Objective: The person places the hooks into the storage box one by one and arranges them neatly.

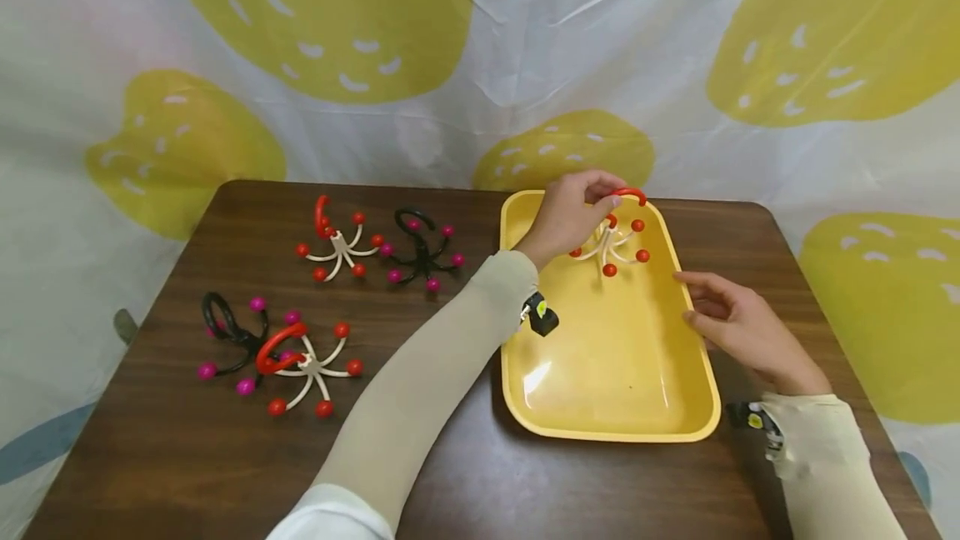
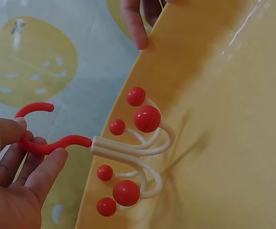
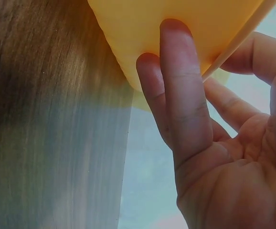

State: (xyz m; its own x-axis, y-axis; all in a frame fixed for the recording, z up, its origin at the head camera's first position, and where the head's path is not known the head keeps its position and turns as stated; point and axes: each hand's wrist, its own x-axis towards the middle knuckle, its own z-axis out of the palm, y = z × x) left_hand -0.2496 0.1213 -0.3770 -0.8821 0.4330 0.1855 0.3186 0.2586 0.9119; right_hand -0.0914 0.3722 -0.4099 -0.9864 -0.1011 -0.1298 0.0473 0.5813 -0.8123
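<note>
1. The white piece with red balls (image 2: pixel 115 148) hangs over the far end of the yellow tray (image 1: pixel 615 390), its balls low between the walls; whether they touch the base I cannot tell.
2. The hands are apart. The left hand (image 1: pixel 564 215), at the tray's far end, pinches the piece by its red hook. The right hand (image 1: pixel 738 327), at the tray's right side, lightly grips the rim, fingers against the outer wall.
3. The curved hook could roll in those fingertips, swinging a ball against the tray's wall; a loose pinch would cause it. If the right hand slackens, a knock could slide the tray.
4. Left of the tray, on the counter (image 1: pixel 187 465), stand a second white piece (image 1: pixel 340 247), a black piece (image 1: pixel 422 260) and, nearer, an overlapping pair, another black (image 1: pixel 246 342) and another white (image 1: pixel 309 367); their arms could snag when one is lifted.
5. Beyond the tray hangs a patterned cloth (image 1: pixel 412 144).
</note>
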